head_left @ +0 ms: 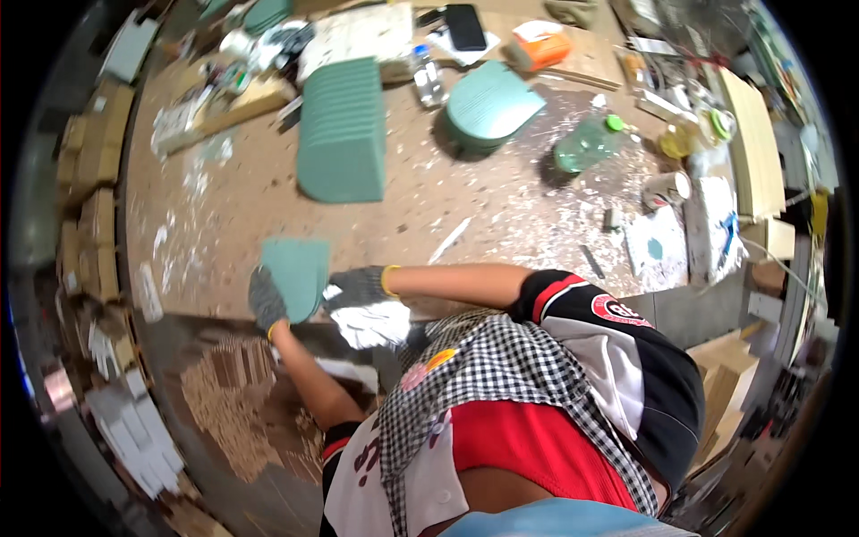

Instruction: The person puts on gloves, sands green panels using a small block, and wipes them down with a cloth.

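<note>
In a grey knitted glove, my left hand (267,297) grips the left edge of a flat green panel (300,273) with rounded corners, which lies at the table's front edge. My right hand (358,288), gloved the same way, is closed on a crumpled white cloth (371,325) just right of the panel. The cloth hangs over the table's near edge. Beyond the hands is a row of overlapping green panels (342,134). To its right sits a stack of similar panels (490,107) with rounded ends.
The paint-spotted brown table (403,233) carries a clear bottle (428,79), a phone (465,27), an orange-and-white container (540,45) and a green bottle (582,148). A paper cup (667,190) stands at right. Wood strips (228,112) lie at far left, cardboard boxes (94,152) beyond.
</note>
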A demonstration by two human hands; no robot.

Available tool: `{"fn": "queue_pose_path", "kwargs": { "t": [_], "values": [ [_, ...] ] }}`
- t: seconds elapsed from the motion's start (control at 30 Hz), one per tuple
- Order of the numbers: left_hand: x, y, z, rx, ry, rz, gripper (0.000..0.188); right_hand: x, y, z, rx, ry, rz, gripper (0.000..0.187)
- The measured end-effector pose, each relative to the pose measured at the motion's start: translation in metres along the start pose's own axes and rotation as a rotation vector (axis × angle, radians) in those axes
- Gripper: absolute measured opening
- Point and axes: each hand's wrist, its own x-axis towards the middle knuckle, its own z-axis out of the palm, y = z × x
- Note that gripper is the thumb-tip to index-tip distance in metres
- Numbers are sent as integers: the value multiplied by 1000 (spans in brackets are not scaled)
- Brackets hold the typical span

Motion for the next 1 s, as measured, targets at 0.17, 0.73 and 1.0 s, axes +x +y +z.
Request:
{"fn": "queue_pose_path", "kwargs": {
  "t": [0.17,0.73,1.0],
  "values": [
    [4,164,-33,-310,181,101,34,-158,78,-73,-150,239,-353,59],
    [-26,408,77,-338,-377,797,29,-302,113,-105,277,883,30,51],
    [-4,416,149,-1042,-800,193,56,-268,66,-259,-117,1288,287,94]
  ]
}}
